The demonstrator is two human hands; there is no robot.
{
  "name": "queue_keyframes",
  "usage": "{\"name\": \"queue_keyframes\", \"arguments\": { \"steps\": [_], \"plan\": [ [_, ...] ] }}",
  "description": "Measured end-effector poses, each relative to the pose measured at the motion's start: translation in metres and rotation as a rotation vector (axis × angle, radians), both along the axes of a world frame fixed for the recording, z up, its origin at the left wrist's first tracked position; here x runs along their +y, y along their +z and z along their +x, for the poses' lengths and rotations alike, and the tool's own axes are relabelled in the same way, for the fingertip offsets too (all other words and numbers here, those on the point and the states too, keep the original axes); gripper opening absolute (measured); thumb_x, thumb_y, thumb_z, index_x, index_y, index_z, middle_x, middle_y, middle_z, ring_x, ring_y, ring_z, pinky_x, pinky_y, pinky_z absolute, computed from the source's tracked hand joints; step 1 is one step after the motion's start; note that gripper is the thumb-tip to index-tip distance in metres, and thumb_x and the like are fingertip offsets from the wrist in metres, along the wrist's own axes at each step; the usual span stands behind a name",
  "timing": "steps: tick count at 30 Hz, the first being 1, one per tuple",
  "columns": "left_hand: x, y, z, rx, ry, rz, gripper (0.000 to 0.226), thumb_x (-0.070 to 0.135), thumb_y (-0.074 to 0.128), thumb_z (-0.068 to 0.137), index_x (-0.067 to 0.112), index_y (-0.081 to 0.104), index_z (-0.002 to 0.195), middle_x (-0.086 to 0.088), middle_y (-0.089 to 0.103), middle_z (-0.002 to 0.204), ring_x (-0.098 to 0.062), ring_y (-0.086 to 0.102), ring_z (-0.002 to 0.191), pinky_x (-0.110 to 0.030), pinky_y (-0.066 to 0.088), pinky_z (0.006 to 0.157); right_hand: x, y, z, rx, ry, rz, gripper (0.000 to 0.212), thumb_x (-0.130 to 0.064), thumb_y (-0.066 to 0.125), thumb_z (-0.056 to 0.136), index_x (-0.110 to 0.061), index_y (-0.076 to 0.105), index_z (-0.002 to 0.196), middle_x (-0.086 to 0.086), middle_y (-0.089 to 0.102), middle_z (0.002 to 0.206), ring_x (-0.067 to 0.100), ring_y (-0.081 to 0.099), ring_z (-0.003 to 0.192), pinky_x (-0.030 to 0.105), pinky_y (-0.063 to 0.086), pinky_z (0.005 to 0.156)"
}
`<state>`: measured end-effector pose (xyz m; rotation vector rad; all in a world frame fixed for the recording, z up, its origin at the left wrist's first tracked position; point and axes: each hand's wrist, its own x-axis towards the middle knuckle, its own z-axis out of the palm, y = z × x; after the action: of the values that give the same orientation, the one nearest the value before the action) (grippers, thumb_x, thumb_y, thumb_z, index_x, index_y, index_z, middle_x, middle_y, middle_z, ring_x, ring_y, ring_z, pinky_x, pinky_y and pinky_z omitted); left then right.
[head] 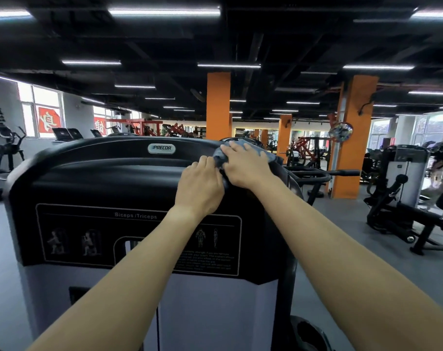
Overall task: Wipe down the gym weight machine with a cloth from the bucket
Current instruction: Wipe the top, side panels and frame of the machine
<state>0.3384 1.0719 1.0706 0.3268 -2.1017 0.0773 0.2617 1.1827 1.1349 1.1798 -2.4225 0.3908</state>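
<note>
Pressing flat with straight, spread fingers (231, 147) of right hand (245, 166) on grey cloth (270, 156), at 2 o'clock corner of weight machine (101, 173) top. Curled fingers (207, 161) of left hand (200, 189) against cloth's 9 o'clock edge; cannot tell whether gripping.

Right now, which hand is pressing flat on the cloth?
The right hand: its fingers lie straight across the cloth on top of the machine. The left hand is curled, gripping the cloth's near edge.
</note>
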Motion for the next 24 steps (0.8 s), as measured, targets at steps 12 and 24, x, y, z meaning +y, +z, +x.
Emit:
{"name": "queue_keyframes", "arguments": {
  "steps": [12, 24],
  "plan": [
    [-0.005, -0.004, -0.007, -0.106, 0.106, -0.148, 0.062, 0.023, 0.000, 0.091, 0.009, 0.057, 0.110, -0.009, 0.051, 0.104, -0.029, 0.048, 0.088, -0.035, 0.023, 0.072, 0.026, -0.034, 0.020, 0.234, 0.043, 0.021, 0.051, -0.035, 0.026, 0.110, -0.025, 0.036, 0.158, -0.006, 0.017, 0.172, 0.025, 0.007, 0.159, 0.058, 0.010, 0.126],
    [0.025, 0.002, 0.009, -0.144, 0.138, 0.061, 0.027, 0.018, 0.037, 0.097, 0.003, 0.052, 0.114, -0.019, 0.062, 0.116, -0.041, 0.057, 0.110, -0.052, 0.037, 0.109, 0.065, -0.058, 0.000, 0.203, 0.092, -0.122, 0.055, -0.035, 0.029, 0.111, -0.021, 0.025, 0.164, 0.007, 0.021, 0.170, 0.031, 0.018, 0.157, 0.049, 0.020, 0.126]
  ]
}}
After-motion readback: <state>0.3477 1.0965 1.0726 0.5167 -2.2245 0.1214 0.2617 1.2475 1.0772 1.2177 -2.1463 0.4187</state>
